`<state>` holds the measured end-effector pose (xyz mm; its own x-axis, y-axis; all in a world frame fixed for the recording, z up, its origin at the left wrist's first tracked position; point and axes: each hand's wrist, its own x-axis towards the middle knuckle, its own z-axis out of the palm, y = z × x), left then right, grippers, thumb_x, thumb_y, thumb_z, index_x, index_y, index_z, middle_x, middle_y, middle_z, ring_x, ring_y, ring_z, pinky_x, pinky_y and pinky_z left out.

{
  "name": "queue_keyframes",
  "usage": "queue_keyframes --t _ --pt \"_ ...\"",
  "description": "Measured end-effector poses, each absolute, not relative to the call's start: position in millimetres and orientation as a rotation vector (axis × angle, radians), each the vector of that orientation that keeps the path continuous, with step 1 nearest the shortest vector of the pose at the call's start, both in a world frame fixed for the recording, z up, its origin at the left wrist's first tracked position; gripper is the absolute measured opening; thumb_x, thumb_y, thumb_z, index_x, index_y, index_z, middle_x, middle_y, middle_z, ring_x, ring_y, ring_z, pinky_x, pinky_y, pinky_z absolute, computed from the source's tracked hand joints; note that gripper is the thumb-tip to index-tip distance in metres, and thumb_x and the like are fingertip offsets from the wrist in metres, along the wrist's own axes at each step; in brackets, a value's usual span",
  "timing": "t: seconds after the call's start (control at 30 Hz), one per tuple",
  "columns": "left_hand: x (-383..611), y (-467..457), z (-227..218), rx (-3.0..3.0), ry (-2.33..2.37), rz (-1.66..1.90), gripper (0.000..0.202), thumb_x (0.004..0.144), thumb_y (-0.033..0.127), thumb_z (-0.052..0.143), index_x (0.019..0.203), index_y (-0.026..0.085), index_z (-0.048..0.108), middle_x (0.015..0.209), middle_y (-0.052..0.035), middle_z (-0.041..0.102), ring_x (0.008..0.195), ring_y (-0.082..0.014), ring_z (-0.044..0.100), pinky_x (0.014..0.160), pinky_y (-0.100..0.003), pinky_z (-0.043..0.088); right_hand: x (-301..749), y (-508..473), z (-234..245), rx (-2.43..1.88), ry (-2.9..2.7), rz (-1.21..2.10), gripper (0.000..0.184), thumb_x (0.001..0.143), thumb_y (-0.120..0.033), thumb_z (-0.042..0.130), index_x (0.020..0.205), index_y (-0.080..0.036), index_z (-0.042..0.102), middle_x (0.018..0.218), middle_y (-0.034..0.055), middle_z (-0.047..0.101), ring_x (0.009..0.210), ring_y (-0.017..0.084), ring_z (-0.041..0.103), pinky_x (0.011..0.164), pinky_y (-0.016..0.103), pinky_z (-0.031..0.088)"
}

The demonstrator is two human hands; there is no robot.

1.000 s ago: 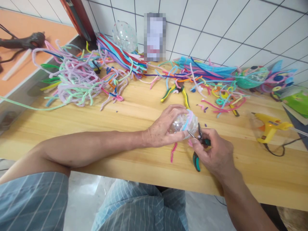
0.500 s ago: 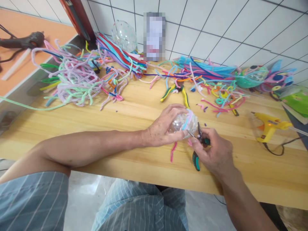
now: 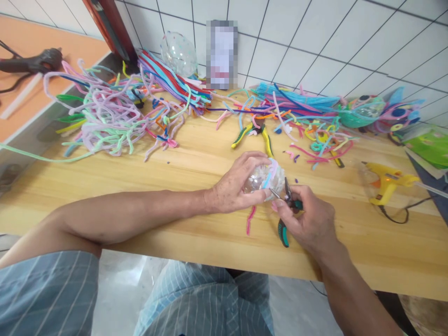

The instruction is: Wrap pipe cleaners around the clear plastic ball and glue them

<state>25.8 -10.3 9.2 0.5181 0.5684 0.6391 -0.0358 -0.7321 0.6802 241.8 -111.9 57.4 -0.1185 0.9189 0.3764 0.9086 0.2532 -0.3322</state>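
Note:
My left hand (image 3: 241, 184) is wrapped round a clear plastic ball (image 3: 257, 178) with light blue and lilac pipe cleaner pieces on its surface. My right hand (image 3: 308, 214) grips pliers with dark green handles (image 3: 283, 234). Their narrow jaws (image 3: 282, 189) are parted at the ball's right side, close to my left fingertips. Whether the jaws touch the ball, I cannot tell. A short magenta pipe cleaner (image 3: 250, 219) lies just below the ball. Beyond the ball are yellow-and-black pliers (image 3: 257, 127) on the table.
A tangled heap of pipe cleaners (image 3: 108, 116) is at left, with bundles (image 3: 297, 100) along the tiled wall. Another clear ball (image 3: 179, 53) and a phone (image 3: 222, 55) stand at the back. A yellow glue gun (image 3: 388, 181) with its cord is at right; a black one (image 3: 45, 60) is at far left.
The whole view has shifted slightly. Both hands keep their hold, and the plier jaws stay by the ball's right side.

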Motion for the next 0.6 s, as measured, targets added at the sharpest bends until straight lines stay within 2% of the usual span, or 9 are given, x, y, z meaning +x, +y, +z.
queue_keyframes --t 0.43,0.6 --pt "26.8 -9.9 8.2 2.117 0.428 1.227 0.061 0.095 0.042 0.074 0.147 0.025 0.047 0.146 -0.0173 0.055 0.143 -0.0345 0.055 0.121 -0.06 0.048 240.6 -111.7 58.4 -1.622 -2.041 -0.009 0.015 0.089 -0.035 0.07 0.099 -0.026 0.064 0.07 -0.0024 0.079 0.057 0.019 0.075 0.058 0.029 0.054" --pt "27.3 -9.7 7.6 2.12 0.416 1.246 0.059 0.096 0.042 0.072 0.145 0.021 0.048 0.144 -0.0195 0.056 0.142 -0.0324 0.055 0.122 -0.056 0.049 239.6 -109.4 56.5 -1.573 -2.062 -0.064 0.014 0.091 -0.033 0.07 0.1 -0.025 0.063 0.069 -0.0029 0.078 0.055 0.018 0.074 0.056 0.028 0.053"
